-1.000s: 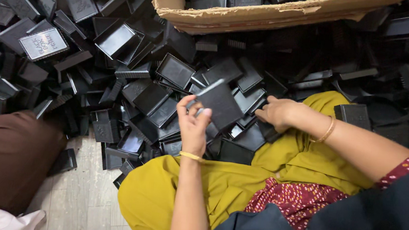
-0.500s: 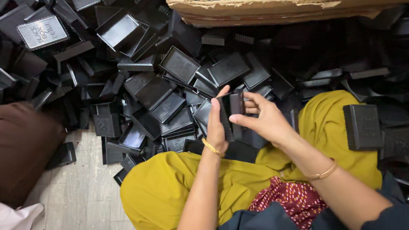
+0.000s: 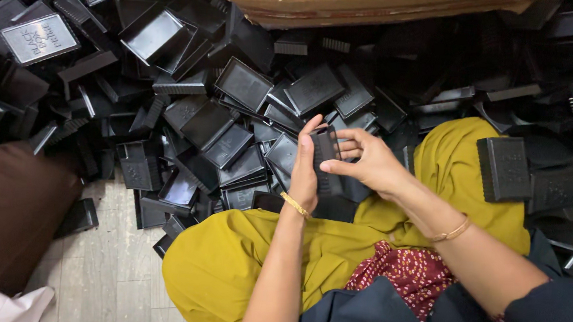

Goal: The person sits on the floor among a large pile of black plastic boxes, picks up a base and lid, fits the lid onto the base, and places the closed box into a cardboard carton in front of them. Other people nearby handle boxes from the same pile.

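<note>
Seen from above: both forearms reaching forward over a lap draped in yellow cloth (image 3: 239, 258), meeting just past the knees. Left hand (image 3: 305, 166) turned on edge, palm facing the right, fingers upright and pressed along the near side of a small black plastic box (image 3: 325, 158), thumb raised at the top; a thin gold bangle (image 3: 295, 204) round the wrist just behind. Right hand (image 3: 367, 161) coming in from the opposite side, wrist bent slightly, thumb and forefinger pinching the box's upper edge, remaining fingers curled under it (so clasped between the two hands, held clear of the heap, standing roughly upright). Another gold bangle (image 3: 452, 230) farther back on the right forearm. Just beyond the fingertips and spreading away to the left of the left hand: a dense heap of black box trays and lids (image 3: 195, 114), tumbled at all angles, some face up, some on edge. Well beyond the hands, at the top: the torn rim of a cardboard carton (image 3: 351, 4). To the right of the right hand, resting against the yellow knee: a single ribbed black lid (image 3: 504, 168). Behind the left elbow, bare pale floor (image 3: 101, 269), and farther left a brown cushion-like bundle (image 3: 7, 215). Below the right forearm, red dotted fabric (image 3: 399, 273) and dark blue cloth (image 3: 370, 315).
</note>
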The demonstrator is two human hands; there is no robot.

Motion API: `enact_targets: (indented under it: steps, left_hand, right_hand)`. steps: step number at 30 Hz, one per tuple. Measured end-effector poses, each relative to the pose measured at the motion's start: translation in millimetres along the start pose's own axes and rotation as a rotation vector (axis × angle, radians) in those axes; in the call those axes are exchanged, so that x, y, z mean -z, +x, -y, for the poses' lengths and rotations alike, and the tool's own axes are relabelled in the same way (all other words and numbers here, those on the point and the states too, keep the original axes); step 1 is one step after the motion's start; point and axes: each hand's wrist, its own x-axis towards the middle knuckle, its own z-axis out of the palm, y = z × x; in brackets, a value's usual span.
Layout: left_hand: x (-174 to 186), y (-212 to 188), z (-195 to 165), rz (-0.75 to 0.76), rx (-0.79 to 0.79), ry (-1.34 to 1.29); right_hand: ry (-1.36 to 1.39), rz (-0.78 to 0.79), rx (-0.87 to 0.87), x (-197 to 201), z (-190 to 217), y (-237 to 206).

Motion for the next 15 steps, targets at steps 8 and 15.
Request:
enact_targets:
  steps: [8, 15]
  left_hand:
    - [-5, 2, 14, -0.017, -0.002, -0.084]
    - [-20, -4, 28, -0.204, -0.006, -0.123]
  right_hand:
    - [0.071, 0.027, -0.027, 0, -13, 5]
    - [0.124, 0.012, -0.079, 6, -26, 10]
